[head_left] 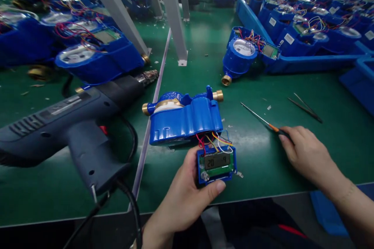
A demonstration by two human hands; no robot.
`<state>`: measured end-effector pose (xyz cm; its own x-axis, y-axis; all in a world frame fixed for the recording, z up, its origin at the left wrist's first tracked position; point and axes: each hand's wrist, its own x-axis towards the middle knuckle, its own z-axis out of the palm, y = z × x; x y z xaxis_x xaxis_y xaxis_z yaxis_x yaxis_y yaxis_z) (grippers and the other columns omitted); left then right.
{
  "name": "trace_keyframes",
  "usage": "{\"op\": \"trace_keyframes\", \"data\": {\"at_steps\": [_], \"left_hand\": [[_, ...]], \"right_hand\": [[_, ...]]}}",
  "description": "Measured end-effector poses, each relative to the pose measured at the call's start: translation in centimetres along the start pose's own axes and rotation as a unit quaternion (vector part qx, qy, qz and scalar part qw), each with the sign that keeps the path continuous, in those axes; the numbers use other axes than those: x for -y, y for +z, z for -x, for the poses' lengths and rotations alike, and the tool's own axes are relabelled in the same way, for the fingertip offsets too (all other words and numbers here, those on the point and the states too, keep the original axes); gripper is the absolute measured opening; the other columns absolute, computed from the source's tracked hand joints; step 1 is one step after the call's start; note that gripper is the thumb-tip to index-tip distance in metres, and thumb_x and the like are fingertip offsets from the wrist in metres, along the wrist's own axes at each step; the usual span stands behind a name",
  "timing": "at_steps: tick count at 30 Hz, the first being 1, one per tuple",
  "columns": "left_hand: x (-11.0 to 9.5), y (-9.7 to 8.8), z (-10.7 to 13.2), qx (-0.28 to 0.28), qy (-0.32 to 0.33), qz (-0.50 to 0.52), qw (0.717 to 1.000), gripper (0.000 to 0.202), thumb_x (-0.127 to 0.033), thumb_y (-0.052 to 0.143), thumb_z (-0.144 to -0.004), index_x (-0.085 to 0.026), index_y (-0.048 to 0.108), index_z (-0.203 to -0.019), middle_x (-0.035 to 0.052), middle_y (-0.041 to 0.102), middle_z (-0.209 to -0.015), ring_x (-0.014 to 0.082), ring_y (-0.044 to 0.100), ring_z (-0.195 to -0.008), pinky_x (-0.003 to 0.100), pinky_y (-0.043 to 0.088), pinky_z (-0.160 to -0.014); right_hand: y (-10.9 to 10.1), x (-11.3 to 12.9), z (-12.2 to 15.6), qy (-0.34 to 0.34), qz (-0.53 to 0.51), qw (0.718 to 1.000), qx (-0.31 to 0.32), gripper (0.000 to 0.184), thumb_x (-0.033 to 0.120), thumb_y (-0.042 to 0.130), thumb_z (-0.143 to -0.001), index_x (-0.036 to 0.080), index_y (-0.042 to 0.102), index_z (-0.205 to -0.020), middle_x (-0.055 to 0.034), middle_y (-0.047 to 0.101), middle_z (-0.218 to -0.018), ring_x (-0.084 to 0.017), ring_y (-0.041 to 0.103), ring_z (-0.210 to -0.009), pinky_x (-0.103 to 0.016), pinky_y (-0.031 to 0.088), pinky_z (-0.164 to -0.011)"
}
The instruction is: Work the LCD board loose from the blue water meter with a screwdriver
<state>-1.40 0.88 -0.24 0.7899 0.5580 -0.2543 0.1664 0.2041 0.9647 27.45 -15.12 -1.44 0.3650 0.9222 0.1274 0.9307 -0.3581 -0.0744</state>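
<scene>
The display module (216, 165) in your left hand (181, 202) has a blue frame, a green board and a grey screen with dark digits; red, yellow, white and blue wires (216, 141) run to the blue meter body (187, 120) with brass-coloured ends. At your right hand (306, 155) the screwdriver (264, 121) shows a silver shaft, an orange band and a black handle. The mat (263, 78) is green, the heat gun (73, 124) dark blue-grey with a red switch.
</scene>
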Motion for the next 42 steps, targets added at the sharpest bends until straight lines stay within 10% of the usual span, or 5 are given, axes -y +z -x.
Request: {"op": "trace_keyframes", "data": {"at_steps": [5, 10, 16, 33, 42], "left_hand": [[0.2, 0.2, 0.1, -0.019, 0.004, -0.024, 1.000, 0.048, -0.027, 0.067, -0.080, -0.029, 0.040, -0.121, 0.0019, 0.062, -0.117, 0.0170, 0.062, -0.103, 0.031, 0.049, -0.090], [1.4, 0.8, 0.4, -0.093, 0.034, -0.068, 0.993, 0.050, -0.026, 0.069, -0.078, -0.029, 0.039, -0.118, 0.0007, 0.065, -0.109, 0.0188, 0.066, -0.096, 0.034, 0.053, -0.083], [2.3, 1.5, 0.9, -0.192, 0.083, -0.175, 0.962, 0.056, -0.027, 0.072, -0.074, -0.029, 0.039, -0.120, 0.0004, 0.065, -0.105, 0.0192, 0.066, -0.093, 0.031, 0.055, -0.076], [2.2, 2.2, 0.6, -0.221, 0.116, -0.192, 0.949, 0.060, -0.024, 0.074, -0.072, -0.025, 0.038, -0.120, 0.0013, 0.061, -0.106, 0.0156, 0.065, -0.092, 0.027, 0.055, -0.077], [2.8, 2.1, 0.9, -0.286, 0.144, -0.326, 0.890, 0.066, -0.033, 0.075, -0.070, -0.021, 0.037, -0.122, 0.0054, 0.054, -0.109, 0.0194, 0.061, -0.094, 0.032, 0.051, -0.079]], "right_hand": [[-5.1, 0.8, 4.0, 0.135, -0.130, 0.981, 0.056, 0.031, 0.043, 0.034, -0.097, 0.022, 0.050, -0.114, -0.0047, 0.061, -0.093, -0.020, 0.062, -0.081, -0.029, 0.053, -0.064], [-8.3, 5.6, 6.4, -0.061, -0.217, 0.964, 0.143, 0.026, 0.037, 0.043, -0.097, 0.025, 0.048, -0.119, 0.0005, 0.067, -0.095, -0.012, 0.067, -0.081, -0.012, 0.053, -0.065], [-8.8, 10.1, 5.5, -0.137, -0.187, 0.971, 0.067, 0.022, 0.027, 0.039, -0.099, 0.019, 0.058, -0.108, 0.0004, 0.067, -0.077, -0.010, 0.066, -0.067, -0.015, 0.050, -0.059], [-8.6, 11.1, 5.7, -0.116, -0.243, 0.961, 0.058, 0.020, 0.018, 0.042, -0.097, 0.013, 0.059, -0.106, 0.0046, 0.059, -0.061, -0.008, 0.056, -0.047, -0.021, 0.043, -0.045], [-8.1, 11.4, 6.2, -0.103, -0.253, 0.961, 0.031, 0.020, 0.022, 0.043, -0.098, 0.017, 0.058, -0.111, 0.0037, 0.063, -0.065, -0.010, 0.060, -0.049, -0.022, 0.045, -0.045]]}}
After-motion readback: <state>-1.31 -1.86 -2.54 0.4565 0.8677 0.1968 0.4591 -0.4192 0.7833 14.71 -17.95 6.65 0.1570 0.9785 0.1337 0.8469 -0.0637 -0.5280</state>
